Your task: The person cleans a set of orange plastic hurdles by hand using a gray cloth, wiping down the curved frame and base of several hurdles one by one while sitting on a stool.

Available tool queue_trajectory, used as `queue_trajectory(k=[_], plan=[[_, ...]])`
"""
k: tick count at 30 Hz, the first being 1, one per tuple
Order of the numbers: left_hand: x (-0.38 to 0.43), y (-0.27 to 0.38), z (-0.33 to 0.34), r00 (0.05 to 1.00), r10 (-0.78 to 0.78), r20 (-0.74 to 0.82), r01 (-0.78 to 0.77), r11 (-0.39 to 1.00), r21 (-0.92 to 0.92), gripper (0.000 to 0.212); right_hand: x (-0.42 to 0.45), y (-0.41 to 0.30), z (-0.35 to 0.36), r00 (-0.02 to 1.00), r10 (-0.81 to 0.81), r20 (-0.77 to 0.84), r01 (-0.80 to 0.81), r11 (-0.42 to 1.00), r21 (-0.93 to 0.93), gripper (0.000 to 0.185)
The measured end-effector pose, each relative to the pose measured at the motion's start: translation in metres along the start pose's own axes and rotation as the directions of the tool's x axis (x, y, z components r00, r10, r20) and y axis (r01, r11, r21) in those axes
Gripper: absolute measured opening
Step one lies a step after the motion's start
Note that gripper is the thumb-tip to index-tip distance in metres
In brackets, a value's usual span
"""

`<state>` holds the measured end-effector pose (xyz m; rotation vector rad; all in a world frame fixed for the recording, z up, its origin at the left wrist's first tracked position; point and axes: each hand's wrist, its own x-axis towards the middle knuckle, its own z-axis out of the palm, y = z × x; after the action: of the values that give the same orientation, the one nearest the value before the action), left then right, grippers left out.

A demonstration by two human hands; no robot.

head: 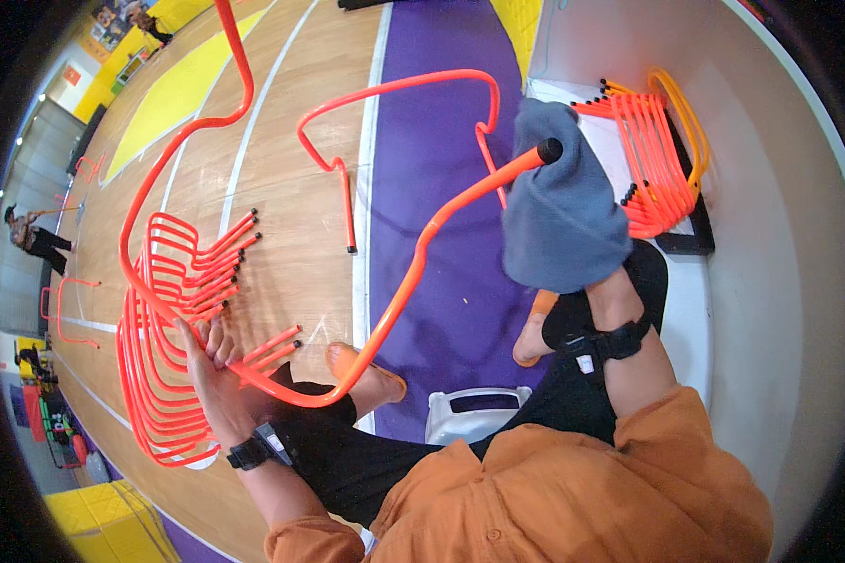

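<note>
My left hand (215, 352) grips the crossbar of an orange training hurdle (408, 278) held up in front of me. One leg of it slants to the right and ends in a black cap. Behind that cap, a blue-grey cloth (560, 211) covers my right hand (614, 299), so only the wrist shows and the fingers are hidden. The cloth appears to touch the leg near its capped end. Below my left hand, several nested orange hurdles (162, 338) stand on the wood floor.
A single orange hurdle (401, 84) stands ahead on the purple strip (436, 225). Stacked orange and yellow hurdles (648, 155) lie at right by the wall (774, 281). A grey plastic stool (475, 415) is between my legs. A person (39, 239) stands far left with a long-handled tool.
</note>
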<state>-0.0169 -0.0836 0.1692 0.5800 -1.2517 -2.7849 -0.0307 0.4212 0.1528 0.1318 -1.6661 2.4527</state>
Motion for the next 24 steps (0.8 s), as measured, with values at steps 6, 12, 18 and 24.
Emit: queue_trajectory(k=[6, 12, 18, 24], plan=[[-0.011, -0.030, 0.017, 0.985, -0.137, 0.108, 0.146, 0.985, -0.087, 0.046, 0.011, 0.010, 0.011, 0.982, 0.039, 0.183, -0.026, 0.997, -0.074, 0.060], [-0.023, -0.049, 0.013, 0.975, -0.152, 0.160, 0.174, 0.975, -0.139, 0.044, 0.008, 0.019, -0.001, 0.997, 0.054, -0.052, -0.050, 0.995, 0.085, 0.059], [-0.021, -0.066, 0.002, 0.984, -0.139, -0.113, 0.158, 0.970, 0.186, 0.032, -0.005, 0.012, -0.016, 0.842, 0.409, 0.351, -0.195, 0.839, -0.509, 0.058], [-0.028, -0.081, -0.005, 0.988, -0.126, -0.086, 0.144, 0.589, 0.795, 0.042, 0.005, 0.004, -0.034, 0.992, 0.095, -0.086, -0.102, 0.992, -0.075, 0.056]])
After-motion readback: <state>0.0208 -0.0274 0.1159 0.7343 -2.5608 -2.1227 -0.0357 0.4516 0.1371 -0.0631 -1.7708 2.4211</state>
